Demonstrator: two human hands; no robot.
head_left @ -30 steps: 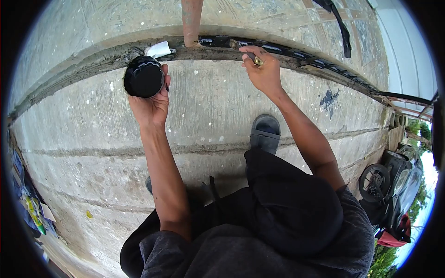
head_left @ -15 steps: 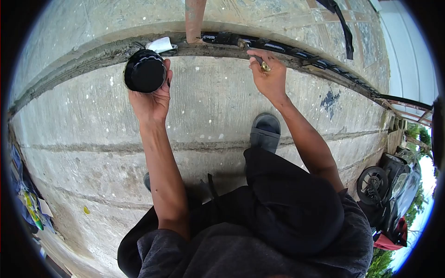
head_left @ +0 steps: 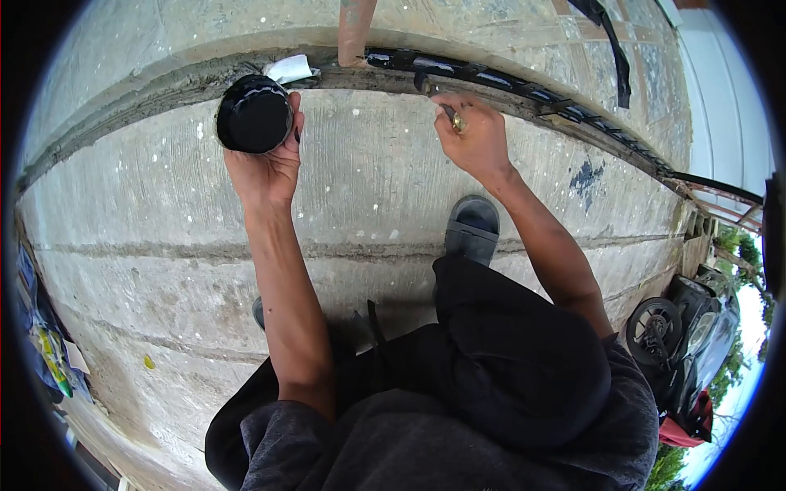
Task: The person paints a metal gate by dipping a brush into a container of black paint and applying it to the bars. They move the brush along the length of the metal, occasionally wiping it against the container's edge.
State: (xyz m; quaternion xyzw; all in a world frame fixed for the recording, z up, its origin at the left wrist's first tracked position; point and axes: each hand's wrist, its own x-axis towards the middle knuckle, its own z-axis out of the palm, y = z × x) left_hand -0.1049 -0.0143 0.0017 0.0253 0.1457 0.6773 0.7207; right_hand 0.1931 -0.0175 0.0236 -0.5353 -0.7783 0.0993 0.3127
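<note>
My left hand (head_left: pixel 264 177) is wrapped round a round can of black paint (head_left: pixel 255 116), holding it up with its open top facing me. A dark smear marks one finger. In my right hand (head_left: pixel 478 143) is a paintbrush (head_left: pixel 425 84), its bristles dark. The brush tip sits just below a metal bar (head_left: pixel 471 74) coated in glossy black, and appears slightly apart from it. This bar runs rightward along the concrete edge from the foot of an unpainted reddish post (head_left: pixel 355 33).
A crumpled white scrap (head_left: pixel 288 69) lies in the groove behind the can. Below are the concrete floor (head_left: pixel 360 180), a dark splatter (head_left: pixel 586 182) and my sandal (head_left: pixel 472 229). A black strip (head_left: pixel 616 57) hangs at upper right. A motorcycle (head_left: pixel 675 327) stands at far right.
The paintbrush has come down off the black bar, and its bristles have swung toward me. My right hand has shifted slightly left. The can remains held in my left hand.
</note>
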